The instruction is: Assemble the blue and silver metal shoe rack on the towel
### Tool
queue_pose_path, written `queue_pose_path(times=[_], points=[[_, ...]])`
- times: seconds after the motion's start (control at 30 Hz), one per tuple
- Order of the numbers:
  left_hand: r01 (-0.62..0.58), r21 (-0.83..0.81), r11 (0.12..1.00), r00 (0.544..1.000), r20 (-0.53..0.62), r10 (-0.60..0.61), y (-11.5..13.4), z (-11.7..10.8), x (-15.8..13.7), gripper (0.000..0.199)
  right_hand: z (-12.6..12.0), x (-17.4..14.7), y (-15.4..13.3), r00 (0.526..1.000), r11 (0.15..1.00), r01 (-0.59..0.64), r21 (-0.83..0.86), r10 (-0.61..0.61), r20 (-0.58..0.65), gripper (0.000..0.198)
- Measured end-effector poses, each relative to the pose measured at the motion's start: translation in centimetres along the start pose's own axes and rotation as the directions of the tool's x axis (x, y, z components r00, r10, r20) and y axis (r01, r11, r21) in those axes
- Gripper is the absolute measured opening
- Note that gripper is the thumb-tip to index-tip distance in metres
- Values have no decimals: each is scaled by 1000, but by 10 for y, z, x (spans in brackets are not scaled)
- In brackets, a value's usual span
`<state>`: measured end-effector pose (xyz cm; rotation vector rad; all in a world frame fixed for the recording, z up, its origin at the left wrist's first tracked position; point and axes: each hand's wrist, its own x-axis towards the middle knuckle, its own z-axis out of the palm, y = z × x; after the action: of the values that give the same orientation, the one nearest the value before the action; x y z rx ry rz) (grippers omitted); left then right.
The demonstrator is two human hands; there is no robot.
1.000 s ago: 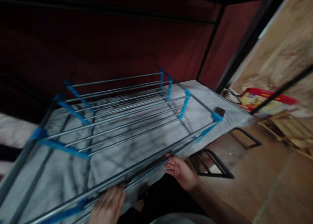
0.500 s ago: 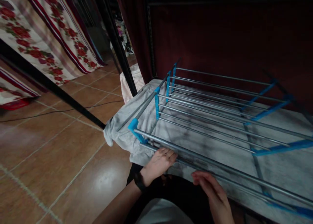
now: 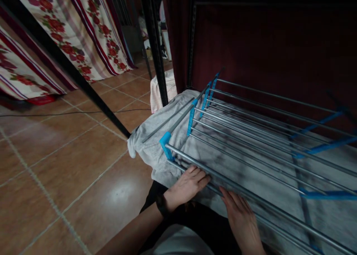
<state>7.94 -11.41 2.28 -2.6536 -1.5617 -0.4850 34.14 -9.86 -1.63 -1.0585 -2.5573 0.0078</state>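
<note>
A metal drying rack (image 3: 240,188) with silver tubes and blue plastic joints lies on a grey blanket (image 3: 158,154). My left hand (image 3: 189,184), a dark band at its wrist, has its fingers closed over the lower front tube near the left blue corner piece (image 3: 165,140). Just right of it, my right hand (image 3: 241,218) lies over the same tube with its fingers bent together around it. The thumbs and the undersides of both hands are hidden.
Black metal posts (image 3: 156,43) rise at the blanket's left end, one slanting across the left. A dark red curtain (image 3: 267,50) hangs behind the rack. Floral curtains (image 3: 72,35) hang at far left above the tiled floor (image 3: 92,173), where a thin cable (image 3: 72,113) runs.
My right hand has moved up from just short of the rack onto its lower front tube. My left hand stays on that tube. The view has turned slightly left.
</note>
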Motion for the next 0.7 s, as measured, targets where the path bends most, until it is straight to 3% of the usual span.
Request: queue_pose_path(times=[0.23, 0.3, 0.37, 0.47, 0.53, 0.6, 0.7], points=[[150, 115, 982, 971, -203, -124, -28, 6, -65, 52, 1, 1, 3, 999, 1000, 23, 13, -23, -44, 39], [257, 135, 957, 928, -312, -205, -40, 7, -86, 48, 1, 0, 4, 998, 1000, 27, 14, -27, -48, 38], [406, 97, 909, 854, -395, -340, -51, 5, -100, 39, 1, 0, 4, 999, 1000, 25, 12, -25, -40, 39], [567, -43, 822, 742, -406, -533, -67, 0, -100, 34, 2, 0, 4, 999, 1000, 22, 11, -22, -32, 39], [597, -166, 785, 692, -389, -609, -75, -2, -91, 36, 2, 0, 4, 999, 1000, 26, 11, -25, -41, 39], [579, -278, 766, 674, -365, -642, -82, -2, -79, 38, 2, 1, 4, 998, 999, 31, 10, -31, -57, 39], [553, -299, 778, 721, -297, -626, -88, -2, -68, 35, 2, 2, 4, 995, 999, 43, 14, -42, -94, 38]])
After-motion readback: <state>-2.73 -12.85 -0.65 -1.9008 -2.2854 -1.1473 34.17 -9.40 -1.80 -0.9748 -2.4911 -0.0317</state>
